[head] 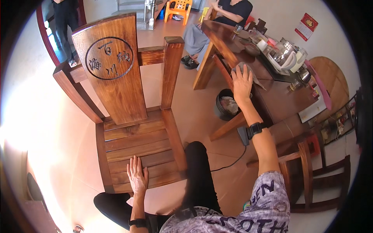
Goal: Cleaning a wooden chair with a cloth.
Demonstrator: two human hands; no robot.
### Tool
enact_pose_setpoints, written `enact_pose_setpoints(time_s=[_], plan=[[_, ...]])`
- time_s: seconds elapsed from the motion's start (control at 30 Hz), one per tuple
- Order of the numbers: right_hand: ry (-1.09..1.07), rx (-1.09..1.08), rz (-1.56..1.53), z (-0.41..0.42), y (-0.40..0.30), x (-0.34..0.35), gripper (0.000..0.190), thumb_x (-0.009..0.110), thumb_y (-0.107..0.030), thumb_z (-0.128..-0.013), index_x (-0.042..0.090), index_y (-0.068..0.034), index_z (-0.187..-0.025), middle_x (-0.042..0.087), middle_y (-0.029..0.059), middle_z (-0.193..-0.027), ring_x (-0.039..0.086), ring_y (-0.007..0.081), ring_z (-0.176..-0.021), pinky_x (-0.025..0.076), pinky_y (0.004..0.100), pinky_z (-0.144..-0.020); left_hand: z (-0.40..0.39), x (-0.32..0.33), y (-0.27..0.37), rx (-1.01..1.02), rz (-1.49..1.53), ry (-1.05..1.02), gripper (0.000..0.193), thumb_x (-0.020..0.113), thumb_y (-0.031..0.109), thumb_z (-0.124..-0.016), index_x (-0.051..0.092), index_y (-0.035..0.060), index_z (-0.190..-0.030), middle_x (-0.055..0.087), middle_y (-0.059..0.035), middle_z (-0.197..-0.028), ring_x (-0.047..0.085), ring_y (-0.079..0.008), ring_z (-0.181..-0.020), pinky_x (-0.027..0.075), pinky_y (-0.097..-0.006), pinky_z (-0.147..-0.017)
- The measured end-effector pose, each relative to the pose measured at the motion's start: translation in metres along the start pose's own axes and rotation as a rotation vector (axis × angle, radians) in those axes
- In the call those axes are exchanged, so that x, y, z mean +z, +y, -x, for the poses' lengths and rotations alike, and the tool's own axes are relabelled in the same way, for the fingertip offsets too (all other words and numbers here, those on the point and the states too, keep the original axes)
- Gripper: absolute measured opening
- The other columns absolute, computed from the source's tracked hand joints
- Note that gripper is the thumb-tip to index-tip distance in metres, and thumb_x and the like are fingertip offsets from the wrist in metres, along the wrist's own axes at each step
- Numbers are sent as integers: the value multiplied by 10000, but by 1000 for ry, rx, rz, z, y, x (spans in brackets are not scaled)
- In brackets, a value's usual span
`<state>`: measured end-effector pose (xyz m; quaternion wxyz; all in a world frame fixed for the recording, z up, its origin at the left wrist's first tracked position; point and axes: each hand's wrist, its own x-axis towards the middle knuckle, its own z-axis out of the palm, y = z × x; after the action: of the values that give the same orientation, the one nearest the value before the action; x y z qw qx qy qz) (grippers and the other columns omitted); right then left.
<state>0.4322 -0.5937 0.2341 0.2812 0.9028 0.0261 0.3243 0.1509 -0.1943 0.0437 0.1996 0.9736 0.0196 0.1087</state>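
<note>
My left hand (137, 176) lies palm down on the slatted seat (137, 142) of a wooden chair, its fingers slightly spread and nothing in its grip. The chair's tall backrest panel (116, 96) has carved characters inside a ring. Off to the right, my right hand (242, 84) holds a grey cloth (256, 80) against the near edge of a dark wooden table (279, 102). Part of the cloth is hidden under the fingers, and one corner trails onto the tabletop.
A tray with a glass kettle (284, 51) and cups stands on the table, near a drinking glass (237, 29). Below the edge is a dark bin (225, 104) with waste. Another wooden chair (309, 174) stands right. A seated person (233, 13) and a standing person (65, 26) are beyond.
</note>
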Motion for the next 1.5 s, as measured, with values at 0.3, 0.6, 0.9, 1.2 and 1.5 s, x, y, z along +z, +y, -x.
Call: enact_pose_setpoints(time_s=[0.3, 0.6, 0.9, 1.2, 1.5], plan=[[-27, -11, 69, -69, -23, 45, 375, 569, -195, -823, 571, -151, -1196, 447, 31, -1362, 287, 293, -1339, 180, 478, -1111, -2, -6, 3, -18, -26, -25, 499, 552, 186, -858, 448, 2, -1309, 390, -138, -1412, 332, -293, -1323, 204, -451, -1112], [-77, -78, 134, -104, -30, 75, 379, 570, -197, -825, 573, -158, -1202, 466, 26, -1333, 268, 263, -1350, 154, 464, -1121, -2, -9, 4, -22, -5, -46, 512, 565, 195, -849, 450, 10, -1311, 391, -142, -1412, 327, -305, -1325, 213, -469, -1103], [97, -10, -83, -32, -7, 26, 318, 529, -136, -826, 603, -125, -1136, 515, 51, -1265, 342, 292, -1301, 242, 461, -1068, -3, -5, 4, -4, 17, -16, 511, 567, 194, -850, 451, 7, -1310, 390, -141, -1413, 323, -298, -1329, 216, -457, -1103], [-66, 249, -327, 115, 29, -126, 442, 547, -7, -813, 544, -156, -1230, 469, 58, -1314, 394, 322, -1232, 299, 468, -1019, 5, -1, -2, 4, 11, 40, 485, 549, 192, -862, 464, -12, -1294, 406, -146, -1402, 329, -296, -1327, 207, -451, -1108], [184, 393, -658, 177, 43, -108, 506, 536, -21, -848, 403, -99, -1330, 369, 148, -1386, 267, 372, -1327, 227, 485, -1092, 0, 0, 1, 19, -15, 41, 481, 517, 205, -882, 451, -18, -1303, 388, -145, -1416, 313, -291, -1336, 199, -446, -1114]])
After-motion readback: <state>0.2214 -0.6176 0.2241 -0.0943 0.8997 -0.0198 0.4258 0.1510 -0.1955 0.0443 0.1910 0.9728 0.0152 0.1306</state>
